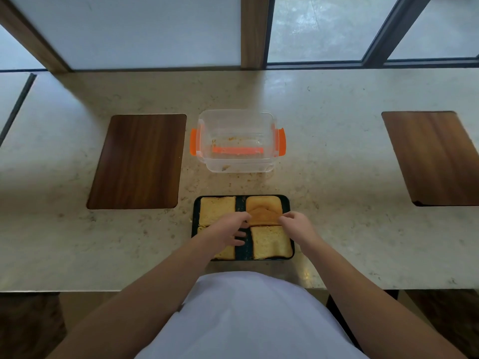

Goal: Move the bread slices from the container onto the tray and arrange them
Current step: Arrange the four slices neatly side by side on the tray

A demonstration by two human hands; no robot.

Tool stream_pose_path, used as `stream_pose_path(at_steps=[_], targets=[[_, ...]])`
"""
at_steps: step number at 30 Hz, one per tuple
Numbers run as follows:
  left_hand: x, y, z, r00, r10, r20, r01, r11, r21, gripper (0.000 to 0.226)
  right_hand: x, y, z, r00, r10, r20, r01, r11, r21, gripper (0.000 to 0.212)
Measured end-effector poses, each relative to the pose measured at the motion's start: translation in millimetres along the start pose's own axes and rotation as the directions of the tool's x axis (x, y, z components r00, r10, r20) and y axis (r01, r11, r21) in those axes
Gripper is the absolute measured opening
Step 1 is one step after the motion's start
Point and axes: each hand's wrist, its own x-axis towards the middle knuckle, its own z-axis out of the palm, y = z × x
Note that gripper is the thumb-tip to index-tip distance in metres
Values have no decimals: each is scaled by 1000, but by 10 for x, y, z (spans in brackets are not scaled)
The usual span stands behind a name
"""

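Observation:
A black tray lies near the counter's front edge with bread slices in its four corners. The back-left slice and front-right slice lie flat. The front-left slice is mostly hidden under my left hand. On the back-right spot a browner slice sits bent, on top of another. My left hand pinches its left edge and my right hand pinches its right edge. The clear container with orange clips stands behind the tray, holding only crumbs.
Two dark wooden boards lie on the marble counter, one at the left and one at the far right. Crumbs are scattered between container and tray. Windows run along the back edge.

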Motion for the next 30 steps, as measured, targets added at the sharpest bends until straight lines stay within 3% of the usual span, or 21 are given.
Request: stream_pose_path(at_steps=[12, 28, 30], targets=[[-34, -194, 48, 997, -46, 69, 48, 998, -30, 50, -158, 228, 54, 998, 40, -48, -39, 999, 14, 49], [4, -197, 14, 998, -48, -47, 47, 998, -31, 47, -153, 187, 69, 996, 78, 43, -80, 995, 52, 32], [-4, -132, -3, 999, -36, -40, 36, 999, -18, 47, -105, 172, -2, 996, 84, 35, -87, 992, 90, 39]])
